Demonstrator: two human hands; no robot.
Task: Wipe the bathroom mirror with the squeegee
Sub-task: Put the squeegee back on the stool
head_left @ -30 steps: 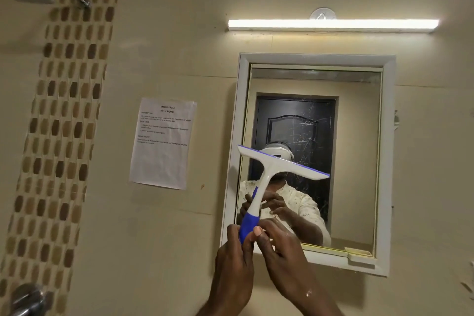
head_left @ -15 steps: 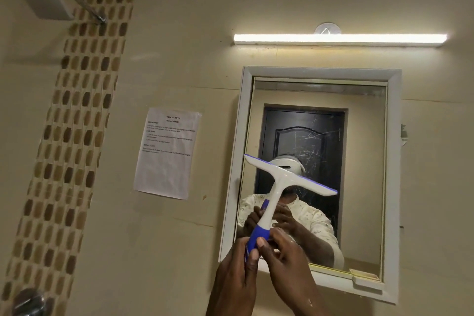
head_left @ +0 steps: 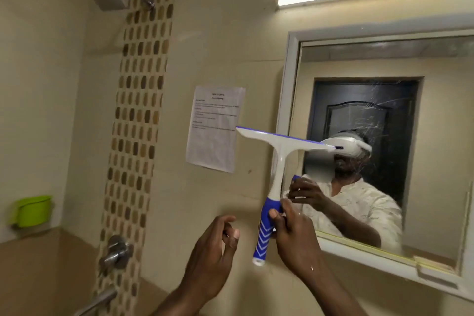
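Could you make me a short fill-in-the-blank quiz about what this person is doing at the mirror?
1. The squeegee is held by the ____ hand alone.
2. The left hand holds ____.
3. The squeegee's grip is white and ____.
4. The mug on the ledge is ____.

Missing words: right; nothing; blue; green

Our right hand (head_left: 292, 236) raised at about 5 o'clock of view, fingers and thumb curled round blue handle of squeegee (head_left: 278, 161), thumb tip on handle's near side, back of hand toward us. Right forearm runs down to 6 o'clock edge. Our left hand (head_left: 215, 246) at 7 o'clock of right hand, just beside handle, not touching it, fingers loosely curled, holding nothing. Left forearm drops toward 7 o'clock edge. Both wrists bare.
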